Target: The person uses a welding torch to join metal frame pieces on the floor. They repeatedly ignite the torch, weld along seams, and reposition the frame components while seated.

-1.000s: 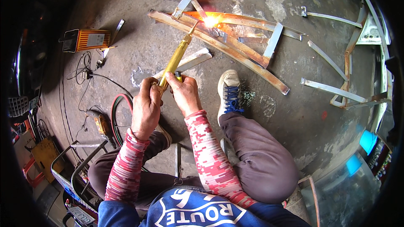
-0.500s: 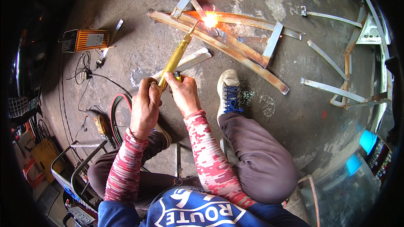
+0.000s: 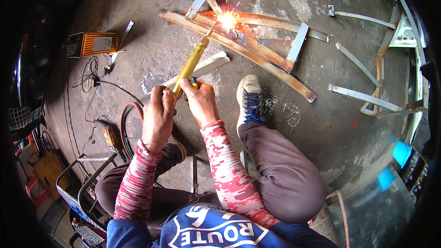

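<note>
Both hands grip a brass-coloured gas torch (image 3: 190, 64) that points away from me. My left hand (image 3: 158, 117) is closed around its rear end. My right hand (image 3: 200, 101) is closed on the torch body just ahead, with a small yellow and black piece (image 3: 194, 82) showing by its fingers. At the torch tip a bright flame with sparks (image 3: 227, 20) hides the spot it heats. The glare sits on a rusty welded steel frame (image 3: 266, 59) lying on the floor, and the metal around it glows orange.
A loose flat steel bar (image 3: 211, 65) lies under the torch. Red and green hoses (image 3: 124, 119) curve left of my legs, near an angle grinder (image 3: 110, 135). A yellow-striped box (image 3: 94, 44) stands at the left; another metal frame (image 3: 379, 78) lies at the right.
The sparks spread wider and fly higher, and the flame's glare has shifted very slightly left. Both hands keep their hold on the torch.
</note>
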Tool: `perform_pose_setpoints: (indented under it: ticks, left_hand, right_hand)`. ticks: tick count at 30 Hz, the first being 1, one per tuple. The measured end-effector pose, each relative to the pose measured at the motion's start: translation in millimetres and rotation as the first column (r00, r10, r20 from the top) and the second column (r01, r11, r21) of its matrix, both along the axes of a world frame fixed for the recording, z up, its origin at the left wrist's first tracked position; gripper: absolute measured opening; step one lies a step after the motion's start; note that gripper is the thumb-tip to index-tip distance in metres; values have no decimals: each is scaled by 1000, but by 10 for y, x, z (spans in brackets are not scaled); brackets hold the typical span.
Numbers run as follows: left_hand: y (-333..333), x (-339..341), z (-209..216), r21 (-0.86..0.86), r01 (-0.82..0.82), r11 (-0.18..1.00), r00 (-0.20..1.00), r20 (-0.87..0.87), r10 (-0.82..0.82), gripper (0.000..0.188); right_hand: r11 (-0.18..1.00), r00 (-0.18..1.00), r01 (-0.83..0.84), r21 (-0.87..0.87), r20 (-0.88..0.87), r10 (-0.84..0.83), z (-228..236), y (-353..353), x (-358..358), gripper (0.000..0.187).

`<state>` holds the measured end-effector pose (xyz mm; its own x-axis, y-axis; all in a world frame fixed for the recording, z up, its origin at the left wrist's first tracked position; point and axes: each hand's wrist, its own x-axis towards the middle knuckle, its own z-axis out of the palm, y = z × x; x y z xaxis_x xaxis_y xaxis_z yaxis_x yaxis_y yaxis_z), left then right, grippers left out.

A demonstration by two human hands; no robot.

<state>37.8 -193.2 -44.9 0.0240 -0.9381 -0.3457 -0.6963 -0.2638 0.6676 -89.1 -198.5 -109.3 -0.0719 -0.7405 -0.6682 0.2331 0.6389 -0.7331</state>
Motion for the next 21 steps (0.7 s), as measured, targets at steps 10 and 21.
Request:
perform_pose_setpoints:
  ticks: [10,21]
  left_hand:
    - [-4,-6,8,34,-14,999,1000,-8,14,32]
    - [-21,-7,65,100,1,995,1000,-26,2,36]
  right_hand:
    - [999,999,34,17,40,-35,8,18,-15,48]
    - [999,998,42,10,36,-42,-3,23,-5,50]
